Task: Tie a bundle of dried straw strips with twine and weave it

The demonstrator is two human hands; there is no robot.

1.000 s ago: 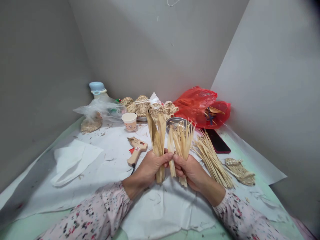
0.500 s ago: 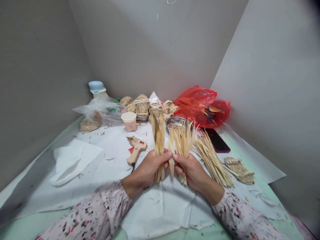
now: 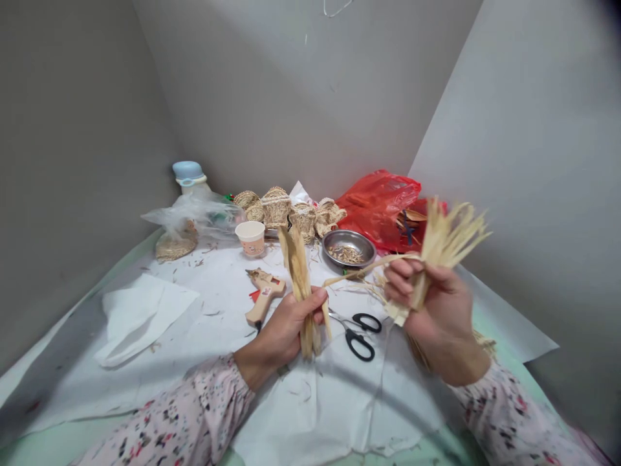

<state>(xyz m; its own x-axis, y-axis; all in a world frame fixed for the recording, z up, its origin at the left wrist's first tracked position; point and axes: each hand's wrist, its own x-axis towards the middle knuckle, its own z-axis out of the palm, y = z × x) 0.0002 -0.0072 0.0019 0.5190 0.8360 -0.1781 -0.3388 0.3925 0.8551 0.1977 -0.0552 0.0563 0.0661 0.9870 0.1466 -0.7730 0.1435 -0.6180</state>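
1. A white paper sheet (image 3: 160,382) covers most of the pale green table (image 3: 43,440), and grey walls rise behind it.
2. At the far right corner of the sheet sits a red plastic bag (image 3: 378,210) with straw pieces inside. At the far left corner, a clear plastic bag (image 3: 194,213) lies against a round woven straw piece (image 3: 175,247), near a bottle with a blue cap (image 3: 188,173).
3. My hands are well apart, both clamped on straw. My left hand (image 3: 284,327) grips a flat straw bundle (image 3: 295,278) upright near the middle of the sheet.
4. My right hand (image 3: 439,314) is raised near the right edge, closed around a frayed straw bundle (image 3: 444,236), with a long loose strip (image 3: 361,268) trailing from it towards my left hand.
5. Small woven straw baskets (image 3: 275,208) stand in a row along the far edge.
6. A white tissue (image 3: 143,317) lies near the left edge.
7. Towards the far edge is a steel bowl (image 3: 348,247) holding straw scraps, with a paper cup (image 3: 251,237) further left. A hot glue gun (image 3: 264,294) lies just beside my left hand, and black-handled scissors (image 3: 359,333) lie just beside that hand on the other side.
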